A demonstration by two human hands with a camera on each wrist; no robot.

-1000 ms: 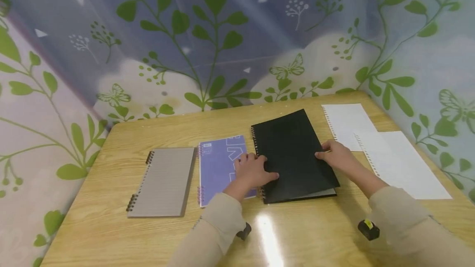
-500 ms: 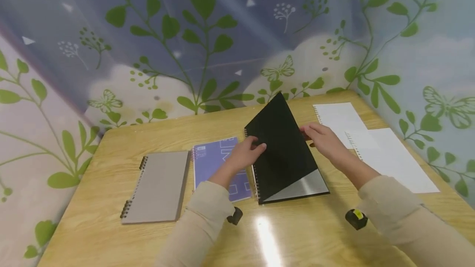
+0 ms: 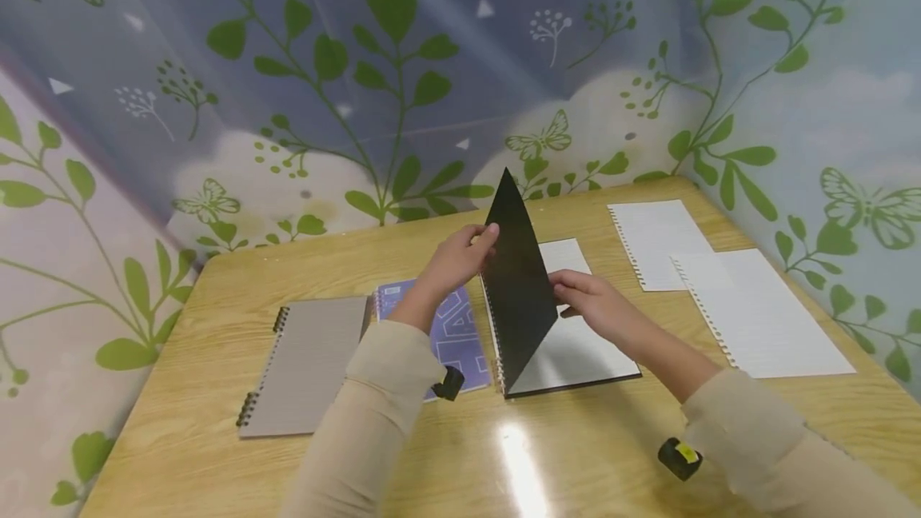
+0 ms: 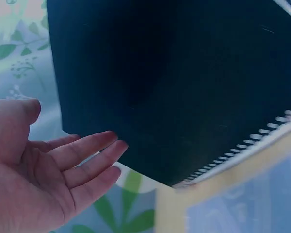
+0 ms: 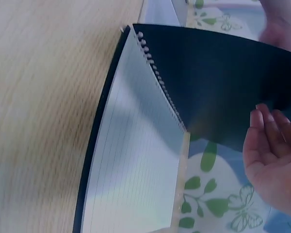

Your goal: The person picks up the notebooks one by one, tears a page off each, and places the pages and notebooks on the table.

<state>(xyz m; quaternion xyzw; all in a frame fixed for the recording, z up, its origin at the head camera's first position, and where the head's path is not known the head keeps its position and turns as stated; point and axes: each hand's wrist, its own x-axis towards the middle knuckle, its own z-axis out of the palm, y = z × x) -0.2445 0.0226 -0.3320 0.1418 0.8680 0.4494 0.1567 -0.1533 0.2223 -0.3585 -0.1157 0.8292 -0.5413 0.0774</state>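
Note:
A black spiral notebook lies on the table with its front cover (image 3: 514,286) raised steeply on the coil, baring white lined pages (image 3: 590,362). In the head view my left hand (image 3: 449,262) is at the cover's outer face, near its upper left edge. The left wrist view shows that hand's fingers (image 4: 94,158) extended beside the cover's edge. My right hand (image 3: 593,302) is on the cover's inner side, above the pages. In the right wrist view its fingertips (image 5: 262,114) are at the inner face, without curling round the edge; contact is hard to tell.
A purple notebook (image 3: 460,342) lies left of the black one, partly under my left arm. Further left is a grey spiral notebook (image 3: 316,366). Two torn-out white sheets, a far one (image 3: 655,242) and a near one (image 3: 773,322), overlap at the right. Patterned curtain (image 3: 324,102) surrounds the table.
The black cover has swung up from nearly flat to steeply raised, uncovering the lined pages. My left hand has moved up and away; my right hand has followed the cover leftward.

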